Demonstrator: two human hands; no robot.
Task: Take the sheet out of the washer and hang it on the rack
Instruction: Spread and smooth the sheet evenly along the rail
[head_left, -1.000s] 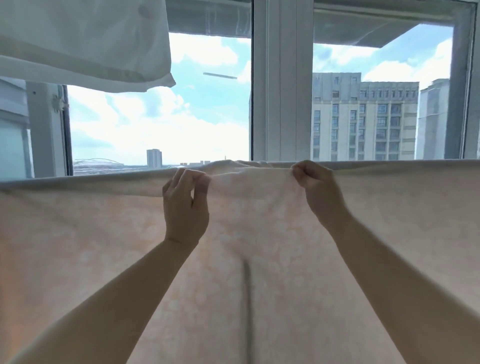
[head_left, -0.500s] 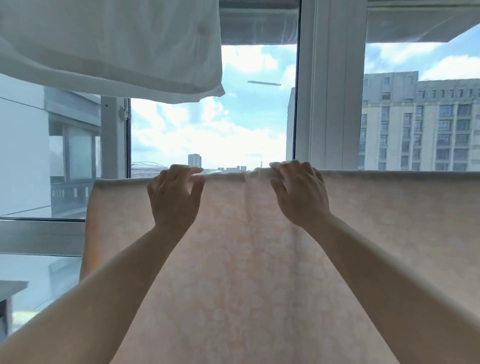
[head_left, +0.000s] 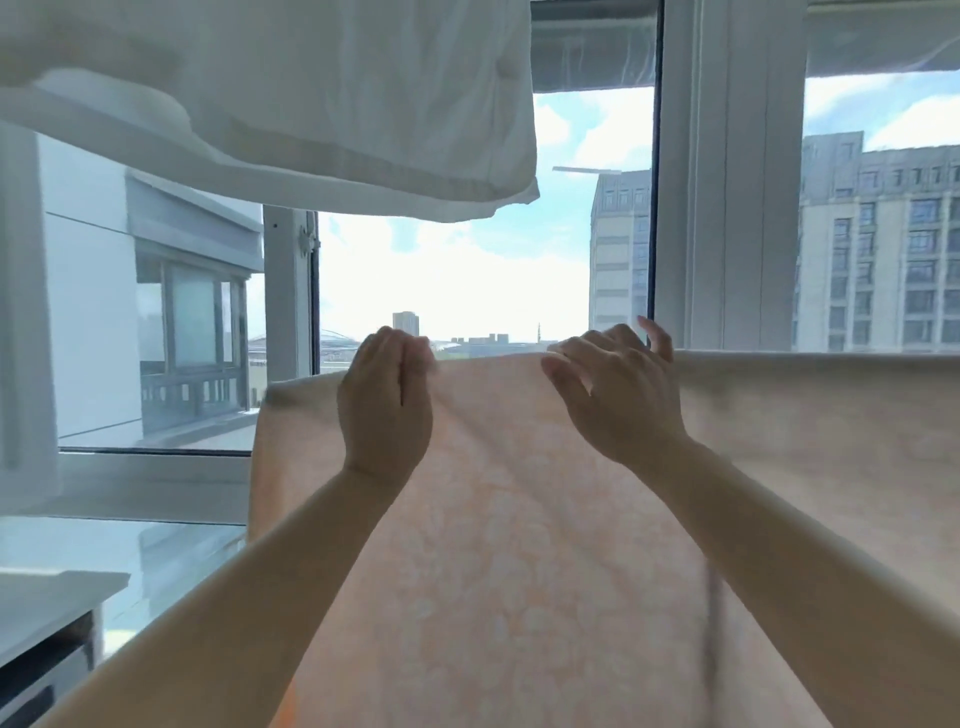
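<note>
- Hanging over a horizontal line that runs from 9 to 3 o'clock across the middle of the view, the sheet is pale peach with a faint flower print; the bar under its top fold is hidden by the cloth
- Sheet fills the view from centre to 6 o'clock and out to the 3 o'clock edge; its left edge drops straight down at about 8 o'clock
- Left hand sits at the top fold, just left of centre, back of the hand to the camera; fingers are curled over the fold and grasp the cloth, thumb pressed alongside
- Right hand sits at the same fold, just right of centre, near the left hand but apart from it; thumb and first fingers bend onto the edge, the outer fingers are raised and spread; whether it pinches the cloth or only touches it cannot be told
- Cloth between the hands shows shallow creases running down from the fold
- White cloth hangs overhead from 9 to 12 o'clock, well above the sheet and clear of it
- Window frame stands upright at 1 o'clock behind the right hand
- Buildings show through the glass at 2 o'clock
- Grey ledge lies at 8 o'clock, left of the sheet
</note>
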